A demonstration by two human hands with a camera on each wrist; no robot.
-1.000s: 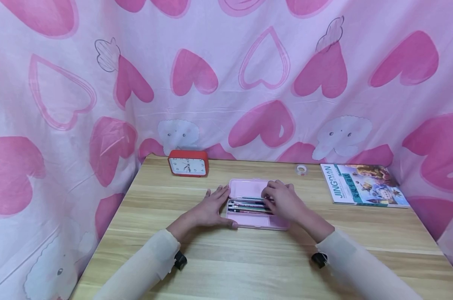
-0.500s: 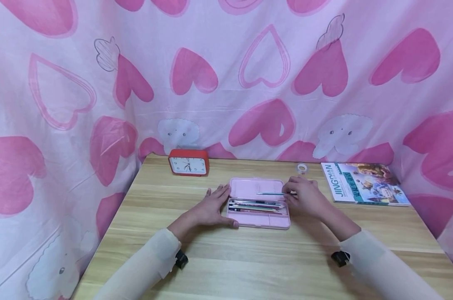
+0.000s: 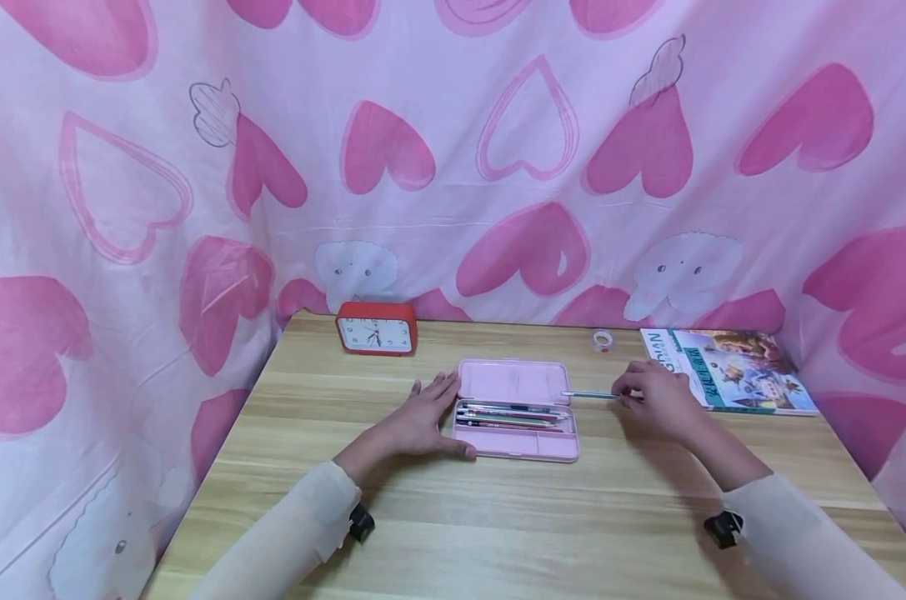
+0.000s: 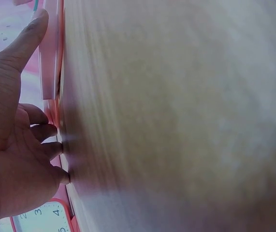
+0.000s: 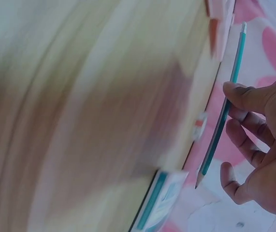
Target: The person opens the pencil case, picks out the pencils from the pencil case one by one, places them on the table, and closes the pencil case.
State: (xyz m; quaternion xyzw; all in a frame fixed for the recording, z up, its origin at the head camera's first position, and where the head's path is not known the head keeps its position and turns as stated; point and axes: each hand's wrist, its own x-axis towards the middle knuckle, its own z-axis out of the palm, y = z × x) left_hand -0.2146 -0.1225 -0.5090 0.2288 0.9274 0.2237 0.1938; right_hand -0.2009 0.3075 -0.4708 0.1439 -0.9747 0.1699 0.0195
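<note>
An opened pink pencil case [image 3: 513,382] lies mid-table, lid folded back. Several pencils [image 3: 508,417] rest in its back compartment, while the front section shows bare pink. My left hand [image 3: 418,421] has its fingers spread along the case's left side, thumb at the front corner. To the right of the case, my right hand [image 3: 658,400] pinches a green pencil [image 3: 591,395] between thumb and fingers. In the right wrist view that pencil [image 5: 223,113] is held above the table, its sharpened tip at the lower end and the other end toward the case.
A red alarm clock [image 3: 376,327] stands at the back left of the wooden table [image 3: 513,525]. A small tape roll [image 3: 603,340] sits near the back edge. The magazine [image 3: 745,371] lies at the back right, partly behind my right hand. A pink heart-patterned curtain [image 3: 453,167] hangs behind.
My right hand has lifted the green pencil out of the case and carried it to the right, close to the magazine. The left hand has stayed at the case.
</note>
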